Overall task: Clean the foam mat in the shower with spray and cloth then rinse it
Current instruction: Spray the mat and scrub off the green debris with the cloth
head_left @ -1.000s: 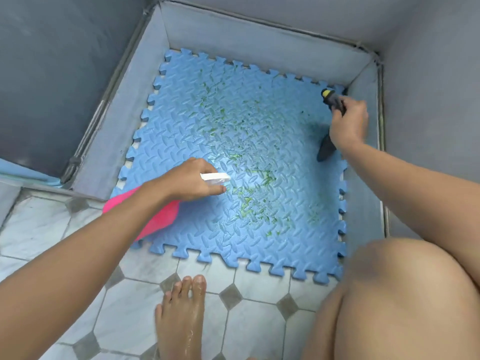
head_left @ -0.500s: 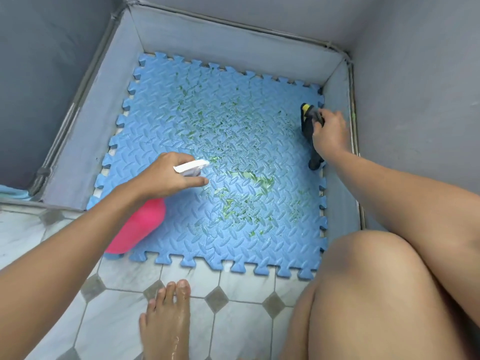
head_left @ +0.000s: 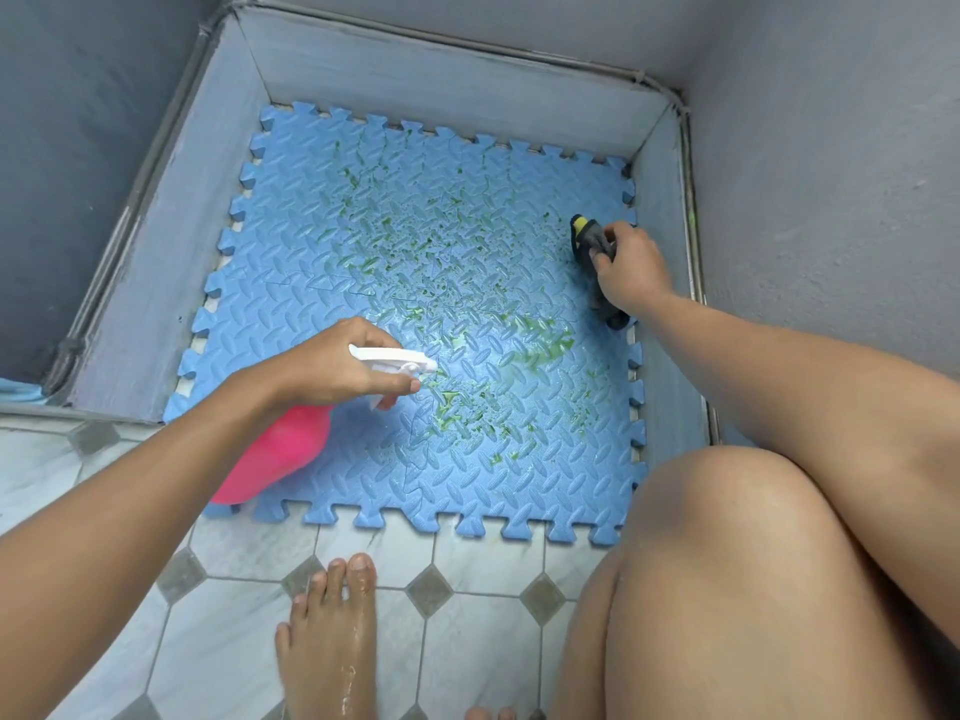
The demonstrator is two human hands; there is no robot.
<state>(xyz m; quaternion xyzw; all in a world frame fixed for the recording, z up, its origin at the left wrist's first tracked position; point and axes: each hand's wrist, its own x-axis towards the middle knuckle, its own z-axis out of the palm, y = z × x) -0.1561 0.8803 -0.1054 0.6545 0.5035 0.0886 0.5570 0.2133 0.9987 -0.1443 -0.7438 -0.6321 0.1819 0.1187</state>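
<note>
A blue foam mat with puzzle edges lies on the shower floor, smeared with green flecks and a wet patch near its middle. My left hand grips a pink spray bottle by its white trigger head, a finger on the trigger, the nozzle pointing right over the mat. My right hand holds a dark cloth with a yellow corner, pressed on the mat's right edge.
Grey shower walls and a low kerb enclose the mat on three sides. White floor tiles with grey diamonds lie in front. My bare left foot and my right knee are close to the mat's near edge.
The view has shifted slightly. A wet misted patch has spread on the mat ahead of the nozzle. My right hand with the cloth has stayed at the mat's right edge.
</note>
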